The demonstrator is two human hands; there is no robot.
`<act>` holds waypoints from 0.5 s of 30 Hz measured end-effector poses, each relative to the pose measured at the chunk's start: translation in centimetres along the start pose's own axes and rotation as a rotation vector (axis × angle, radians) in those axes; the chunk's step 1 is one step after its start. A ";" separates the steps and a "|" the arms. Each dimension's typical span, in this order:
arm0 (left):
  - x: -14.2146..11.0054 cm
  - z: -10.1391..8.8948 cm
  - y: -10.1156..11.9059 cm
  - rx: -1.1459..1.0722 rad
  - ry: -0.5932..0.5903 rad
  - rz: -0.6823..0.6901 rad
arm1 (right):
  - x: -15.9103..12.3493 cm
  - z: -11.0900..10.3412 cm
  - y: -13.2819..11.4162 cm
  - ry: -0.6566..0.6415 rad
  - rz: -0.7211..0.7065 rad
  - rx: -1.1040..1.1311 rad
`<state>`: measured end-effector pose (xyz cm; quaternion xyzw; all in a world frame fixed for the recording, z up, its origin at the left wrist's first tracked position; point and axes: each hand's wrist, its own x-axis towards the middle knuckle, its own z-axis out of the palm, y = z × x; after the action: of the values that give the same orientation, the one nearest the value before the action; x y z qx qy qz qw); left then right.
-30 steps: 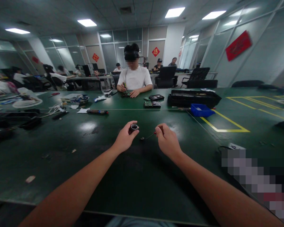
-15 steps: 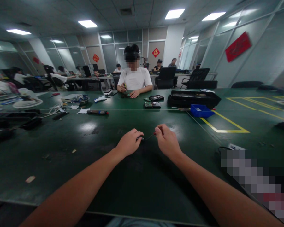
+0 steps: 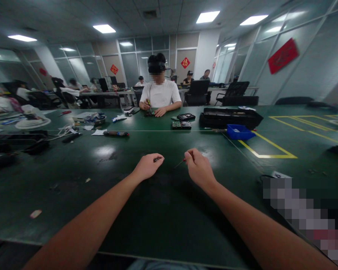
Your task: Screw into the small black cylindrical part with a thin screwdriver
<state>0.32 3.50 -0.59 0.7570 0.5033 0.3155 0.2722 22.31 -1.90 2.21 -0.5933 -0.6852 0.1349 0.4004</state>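
Note:
My right hand [image 3: 199, 168] is closed around a small screwdriver [image 3: 180, 163]. A bit of its red handle shows at my fingers, and the thin shaft points left and down toward the table. My left hand [image 3: 148, 165] is closed, thumb against fingers, on a small dark part [image 3: 157, 159] that the fingers mostly hide. A gap separates the screwdriver's tip from the left hand. Both hands are low over the green table [image 3: 146, 221].
Across the table a person [image 3: 160, 93] works on a small piece with a tool. Hard drives [image 3: 181, 125], a blue bin [image 3: 240, 132] and a long black case [image 3: 231, 118] lie ahead. A dark cylindrical tool [image 3: 116, 134] and cables [image 3: 62, 131] are at left.
My left hand has drawn left, away from the screwdriver's tip, with the small dark part, which now shows less. My right hand has hardly moved.

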 end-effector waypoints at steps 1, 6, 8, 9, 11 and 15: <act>0.1 -0.5 -0.2 -0.145 0.028 -0.055 | 0.0 0.0 0.0 0.001 0.004 0.004; 0.8 -3.7 -1.1 -0.909 0.209 -0.319 | 0.0 0.0 0.2 0.016 -0.004 0.013; 0.9 -5.1 -1.9 -1.061 0.280 -0.397 | 0.0 -0.1 0.2 0.019 -0.009 0.018; 0.9 -5.8 -2.5 -1.088 0.315 -0.425 | 0.0 -0.1 0.2 0.021 -0.009 0.020; 0.7 -7.4 -3.9 -1.089 0.384 -0.461 | 0.0 0.0 0.2 0.021 -0.009 0.023; -0.2 -11.0 -7.5 -1.039 0.534 -0.486 | 0.1 0.2 0.3 0.023 -0.008 0.030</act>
<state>-12.43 6.95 1.01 0.2853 0.4927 0.6258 0.5331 22.40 -1.72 1.94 -0.5859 -0.6809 0.1367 0.4176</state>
